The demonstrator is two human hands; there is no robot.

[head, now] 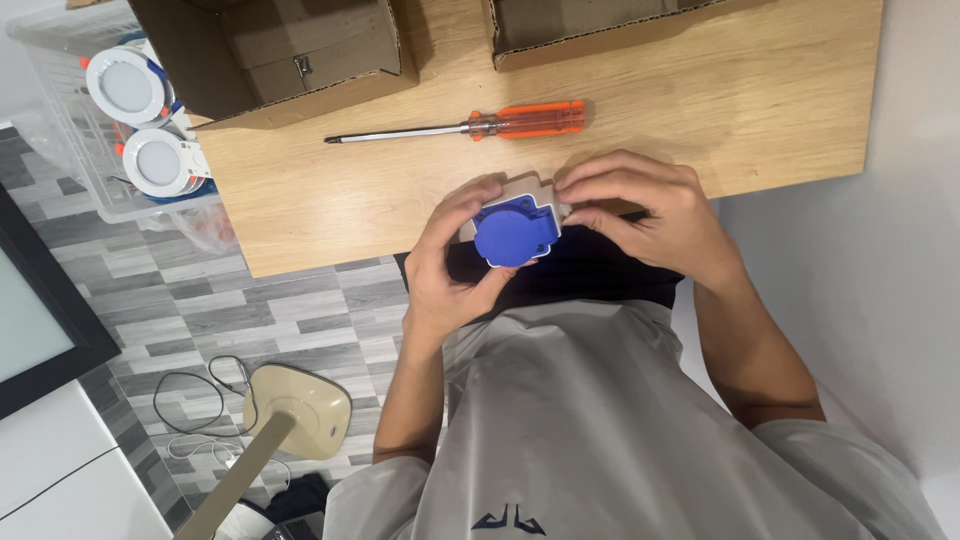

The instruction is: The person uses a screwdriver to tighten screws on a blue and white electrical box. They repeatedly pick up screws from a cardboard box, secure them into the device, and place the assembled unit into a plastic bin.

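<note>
The socket (pixel 514 222) is a single unit with a grey, squarish plastic housing and a blue hinged cover on its front face. The cover is a smooth round disc set on a blue backing with rounded corners; it lies closed against the housing. The unit is held just above the near edge of the bench (pixel 700 110), in front of the person's chest.

The left hand (pixel 447 262) grasps the socket from its left and lower side, thumb curled up along the housing edge, fingers wrapped beneath. The right hand (pixel 640 210) grips the upper right corner of the housing, fingertips pressed together on the grey edge. Both hands are closed on the socket.

The bench has a light wood-grain top, flat and matte. One screwdriver (pixel 470 126) lies on it beyond the hands, well apart from them: a translucent orange handle, faceted, and a slim bright metal shaft pointing left. Two open boxes of brown corrugated cardboard stand at the far edge, one on the left (pixel 265 60) and one on the right (pixel 590 30).

Left of the bench, a clear plastic bin (pixel 75 170) holds round white lamp fittings with orange clips; two (pixel 125 88) (pixel 160 162) show plainly. The floor (pixel 290 310) is grey plank-pattern tile. One beige lamp base (pixel 300 405) with a thin dark cable rests on it.
</note>
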